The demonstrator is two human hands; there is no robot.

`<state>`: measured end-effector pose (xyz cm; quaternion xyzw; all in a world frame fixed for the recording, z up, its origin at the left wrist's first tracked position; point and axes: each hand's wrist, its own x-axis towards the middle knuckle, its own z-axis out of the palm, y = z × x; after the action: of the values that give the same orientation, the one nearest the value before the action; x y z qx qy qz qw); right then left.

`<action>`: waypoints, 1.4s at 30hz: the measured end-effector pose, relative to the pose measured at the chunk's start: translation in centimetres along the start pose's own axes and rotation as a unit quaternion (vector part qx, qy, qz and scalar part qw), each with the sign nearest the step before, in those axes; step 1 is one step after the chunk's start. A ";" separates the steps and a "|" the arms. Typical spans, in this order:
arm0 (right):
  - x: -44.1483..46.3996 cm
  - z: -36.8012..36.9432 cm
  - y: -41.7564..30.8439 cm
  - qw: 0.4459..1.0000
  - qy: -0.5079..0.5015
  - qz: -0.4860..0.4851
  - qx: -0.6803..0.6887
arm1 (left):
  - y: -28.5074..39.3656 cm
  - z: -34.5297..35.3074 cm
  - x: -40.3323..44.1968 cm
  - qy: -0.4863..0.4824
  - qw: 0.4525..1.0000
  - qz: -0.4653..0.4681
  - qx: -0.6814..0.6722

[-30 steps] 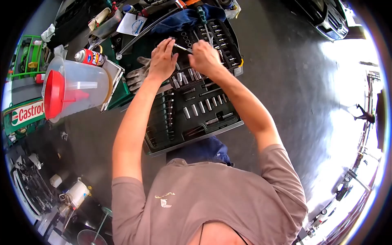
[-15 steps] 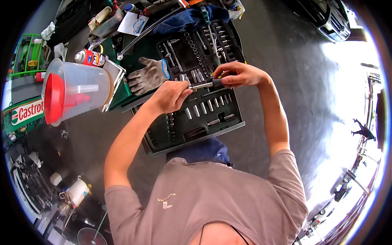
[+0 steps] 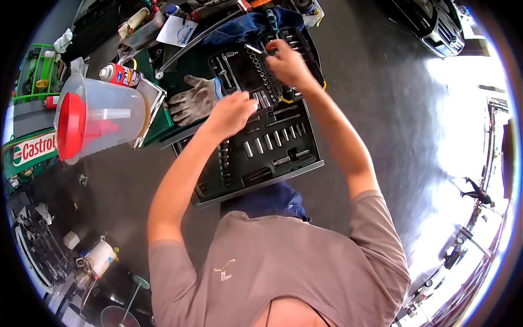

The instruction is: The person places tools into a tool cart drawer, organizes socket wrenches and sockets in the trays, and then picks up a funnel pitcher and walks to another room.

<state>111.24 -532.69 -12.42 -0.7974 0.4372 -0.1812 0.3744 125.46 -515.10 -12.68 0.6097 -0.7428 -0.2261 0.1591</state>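
Note:
My right hand [image 3: 287,64] is over the upper half of the open socket set case [image 3: 256,184], its fingers closed round a driver handle. A bright metal shaft [image 3: 253,49] juts out to the left of those fingers; most of the handle is hidden. My left hand [image 3: 233,113] is pinched shut above the middle of the case, with a small shiny piece [image 3: 255,107] at its fingertips, probably a socket. Long sockets [image 3: 268,143] lie in a row in the lower half. Beside the left hand, in the upper half, rests a ratchet-like tool [image 3: 231,72].
A grey work glove [image 3: 190,102] lies left of the case, near a spray can [image 3: 120,75] and a clear jug [image 3: 111,117] with a red funnel [image 3: 72,128]. A long metal bar [image 3: 188,50] and blue cloth [image 3: 231,28] lie behind. One distant person [image 3: 478,191] is at right.
My right hand has moved up and away from the left with the driver, over the upper half. The driver's shaft has left my left hand, which stays nearly in place.

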 end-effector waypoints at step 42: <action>-5.1 -2.5 5.5 0.954 0.065 0.202 0.212 | -11.8 0.2 9.6 0.147 0.955 -0.144 0.214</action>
<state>103.83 -531.38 -14.77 -0.5813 0.5641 -0.2420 0.5342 133.21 -526.30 -19.50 0.7565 -0.6466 0.0102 0.0978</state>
